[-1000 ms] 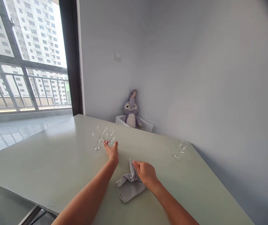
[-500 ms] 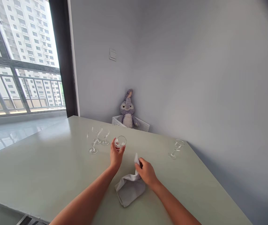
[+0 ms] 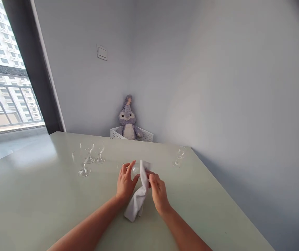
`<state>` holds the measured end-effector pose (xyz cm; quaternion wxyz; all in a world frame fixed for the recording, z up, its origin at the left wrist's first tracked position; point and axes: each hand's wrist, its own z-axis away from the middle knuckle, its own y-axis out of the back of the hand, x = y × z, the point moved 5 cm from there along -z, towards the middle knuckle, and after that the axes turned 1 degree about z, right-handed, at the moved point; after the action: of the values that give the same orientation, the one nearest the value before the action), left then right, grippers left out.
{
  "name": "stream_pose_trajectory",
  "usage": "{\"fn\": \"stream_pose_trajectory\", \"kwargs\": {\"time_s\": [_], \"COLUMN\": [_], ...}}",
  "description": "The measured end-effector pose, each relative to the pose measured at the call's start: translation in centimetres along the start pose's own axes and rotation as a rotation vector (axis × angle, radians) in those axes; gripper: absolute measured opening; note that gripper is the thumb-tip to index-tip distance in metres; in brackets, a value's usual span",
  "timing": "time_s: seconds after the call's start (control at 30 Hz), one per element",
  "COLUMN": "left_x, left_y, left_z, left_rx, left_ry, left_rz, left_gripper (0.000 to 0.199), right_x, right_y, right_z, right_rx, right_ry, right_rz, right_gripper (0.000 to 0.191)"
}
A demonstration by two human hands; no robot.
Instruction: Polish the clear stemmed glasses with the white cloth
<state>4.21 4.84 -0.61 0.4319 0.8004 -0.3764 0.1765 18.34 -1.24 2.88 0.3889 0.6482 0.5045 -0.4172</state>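
Near the middle of the table, my left hand is closed round a clear stemmed glass, its fingers on the glass's left side. My right hand grips a light grey cloth, whose upper end lies against the right side of that glass. The cloth hangs down between both hands, its lower corner toward me. The cloth and fingers hide part of the glass, and its base is hard to make out.
Several clear stemmed glasses stand at the left. Another glass is at the back right. Behind the table's far edge, a purple plush toy sits in a white perforated basket by the wall.
The cloth has been brought up to the held glass, and my right hand has moved left toward my left hand. The view has turned right, so the background appears further left.
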Motion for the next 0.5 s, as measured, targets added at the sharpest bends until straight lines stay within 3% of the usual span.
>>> {"fn": "stream_pose_trajectory", "kwargs": {"time_s": [0.1, 0.23, 0.3, 0.37, 0.5], "left_x": [-0.1, 0.7, 1.5, 2.3, 2.9], "left_y": [0.1, 0.4, 0.4, 0.4, 0.1], "left_z": [-0.1, 0.0, 0.1, 0.3, 0.5], "left_rx": [-0.002, -0.031, -0.076, -0.119, -0.144], "left_ry": [0.009, -0.05, -0.109, -0.163, -0.199], "left_rz": [-0.021, -0.061, -0.064, -0.053, 0.111], "left_gripper": [0.055, 0.059, 0.063, 0.066, 0.063], "right_x": [-0.4, 1.9, 2.9, 3.4, 4.2], "right_y": [-1.1, -1.9, -2.2, -2.2, -1.6], "right_z": [0.4, 0.8, 1.0, 0.9, 0.2], "right_rx": [-0.164, -0.379, -0.418, -0.378, -0.167], "right_ry": [0.081, -0.139, -0.21, -0.202, -0.252], "right_rz": [0.132, 0.034, -0.04, -0.091, -0.268], "right_gripper": [0.03, 0.033, 0.035, 0.031, 0.022]}}
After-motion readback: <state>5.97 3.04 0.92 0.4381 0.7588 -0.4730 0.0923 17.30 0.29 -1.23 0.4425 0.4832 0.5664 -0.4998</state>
